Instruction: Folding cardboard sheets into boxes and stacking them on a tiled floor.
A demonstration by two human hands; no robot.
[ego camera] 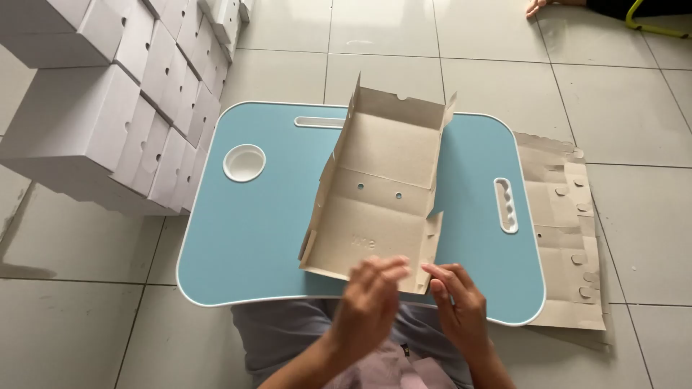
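- Pale tiled floor (634,108), with a blue lap table (245,230) set on it.
- Unfolded cardboard box (382,180) lying open at the table's middle, side flaps raised.
- Left hand (371,302) at the box's near edge, fingers curled on the flap; grip blurred, cannot tell.
- Right hand (458,299) just beside it, fingertips touching the same edge, loosely spread.
- Stacked white boxes (108,94) to the left; flat cardboard sheets (566,238) under the table's right side.

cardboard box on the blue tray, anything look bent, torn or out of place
Nothing stands out. The cardboard box blank lies half-folded on the blue lap tray, side flaps raised, no tears visible. Both hands, left hand and right hand, meet its near edge. The flat blanks beside the tray lie stacked.
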